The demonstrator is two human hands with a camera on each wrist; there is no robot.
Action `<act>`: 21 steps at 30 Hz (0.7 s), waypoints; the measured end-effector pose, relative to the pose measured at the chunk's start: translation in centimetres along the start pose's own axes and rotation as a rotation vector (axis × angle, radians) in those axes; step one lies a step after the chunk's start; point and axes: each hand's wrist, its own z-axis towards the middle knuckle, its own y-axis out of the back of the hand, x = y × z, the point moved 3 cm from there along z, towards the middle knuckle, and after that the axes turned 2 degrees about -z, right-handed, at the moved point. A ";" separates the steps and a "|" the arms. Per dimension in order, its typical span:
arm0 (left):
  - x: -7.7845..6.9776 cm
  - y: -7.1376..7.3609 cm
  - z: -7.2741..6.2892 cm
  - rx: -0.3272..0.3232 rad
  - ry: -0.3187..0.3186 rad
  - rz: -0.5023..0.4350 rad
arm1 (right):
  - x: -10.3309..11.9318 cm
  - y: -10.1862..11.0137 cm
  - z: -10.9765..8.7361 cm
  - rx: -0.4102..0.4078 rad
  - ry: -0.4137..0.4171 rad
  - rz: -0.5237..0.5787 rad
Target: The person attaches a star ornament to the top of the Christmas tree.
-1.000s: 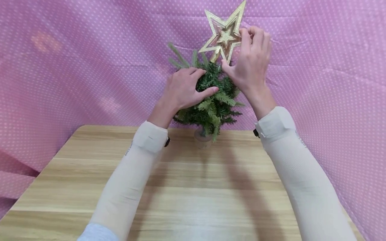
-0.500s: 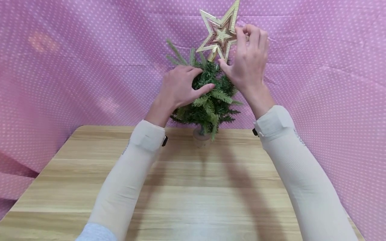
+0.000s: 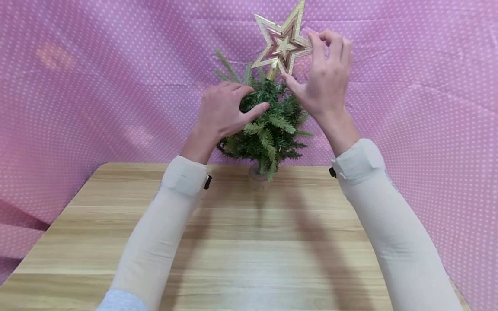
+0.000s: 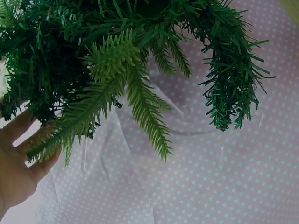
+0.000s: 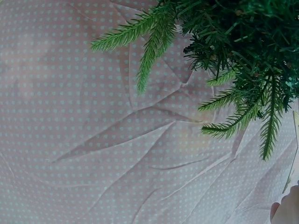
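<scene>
In the head view, a gold star tree topper [image 3: 284,45] stands tilted at the top of a small artificial Christmas tree [image 3: 272,125]. My right hand [image 3: 328,73] is at the star's right side, fingers slightly bent, with the index fingertip by its right point and the thumb by its lower point. Whether they touch it is hard to tell. On the tree's left, my left hand [image 3: 223,108] has its thumb and fingers spread beside the upper branches. The left wrist view has that hand's fingers [image 4: 42,168] among the needles, partly hidden by a sprig.
The tree's round pale base [image 3: 258,178] stands near the far edge of a wooden table [image 3: 249,242]. A pink cloth with white dots [image 3: 116,86] hangs behind and at both sides, creased in places.
My left hand has drawn a little left, away from the tree. The star has shifted slightly left in view, and my right hand's fingers have moved right, away from its inner edge.
</scene>
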 end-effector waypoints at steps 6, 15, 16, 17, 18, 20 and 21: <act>0.7 0.3 -0.5 -0.013 0.005 -0.028 | -0.3 0.2 -0.6 -0.007 -0.037 0.021; 1.7 0.5 -1.4 -0.054 0.016 -0.074 | -0.9 0.4 -1.5 0.024 -0.064 0.037; 1.7 0.6 -1.5 -0.058 0.018 -0.075 | -1.0 0.4 -1.6 0.026 -0.058 0.037; 1.8 0.6 -1.6 -0.065 0.017 -0.078 | -1.1 0.5 -1.8 0.028 -0.062 0.041; 1.8 0.7 -1.6 -0.068 0.016 -0.079 | -1.2 0.5 -1.9 0.032 -0.066 0.049; 1.9 0.8 -1.8 -0.072 0.017 -0.081 | -1.5 0.5 -2.2 0.044 -0.052 0.049; 1.9 0.9 -1.9 -0.082 0.012 -0.080 | -1.6 0.5 -2.4 0.047 -0.053 0.052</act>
